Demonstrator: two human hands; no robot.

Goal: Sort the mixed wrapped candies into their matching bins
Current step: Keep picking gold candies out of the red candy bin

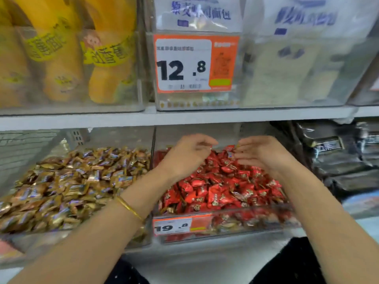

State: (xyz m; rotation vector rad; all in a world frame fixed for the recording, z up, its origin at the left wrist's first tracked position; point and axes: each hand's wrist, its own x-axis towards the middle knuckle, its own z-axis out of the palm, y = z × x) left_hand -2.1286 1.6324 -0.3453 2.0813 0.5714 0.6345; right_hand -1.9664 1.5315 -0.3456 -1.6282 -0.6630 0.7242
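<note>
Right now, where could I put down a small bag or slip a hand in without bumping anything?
Bare: the grey shelf ledge before the red candy bin, between the forearms, and the back left corner of the gold candy bin, behind its heap. Crowded: the red candy bin, heaped, with left hand and right hand over it.

Single view, from a wide-angle camera worn on the head. It faces forward and slightly down at a shop shelf (82, 119), at close range. The red-candy bin (225, 212) sits low of centre. Both forearms enter from the bottom edge. The left hand (184, 154) and right hand (260, 156) lie mid-frame over that bin. The upper tier's price label (182, 66) occupies the top centre. Frame edges are blurred.
</note>
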